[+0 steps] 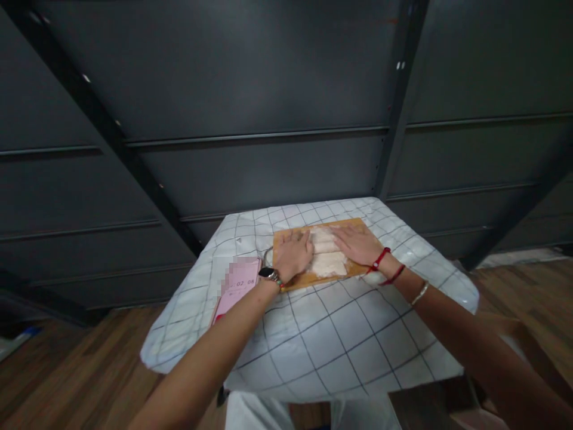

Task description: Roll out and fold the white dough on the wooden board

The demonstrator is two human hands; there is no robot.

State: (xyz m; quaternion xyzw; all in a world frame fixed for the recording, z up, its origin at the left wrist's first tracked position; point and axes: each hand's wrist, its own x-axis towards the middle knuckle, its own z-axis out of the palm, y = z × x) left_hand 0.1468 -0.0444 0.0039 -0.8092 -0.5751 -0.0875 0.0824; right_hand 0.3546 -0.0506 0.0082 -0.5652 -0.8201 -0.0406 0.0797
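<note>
A flattened sheet of pale dough (330, 265) lies on a wooden board (353, 273), with what looks like flour around it. Across the dough runs a pale cylinder (324, 246), either a rolling pin or a rolled piece of dough; I cannot tell which. My left hand (293, 255) lies palm down over its left end, fingers stretched out. At the right end, my right hand (357, 243) presses down with flat, extended fingers. Both palms hide the ends of the cylinder.
A white checked cloth (322, 340) covers the small table. Left of the board lies a phone-like device with a pink screen (237, 283) showing digits. Dark panelled wall (268, 173) stands behind the table. An open cardboard box (505, 325) is on the floor at the right.
</note>
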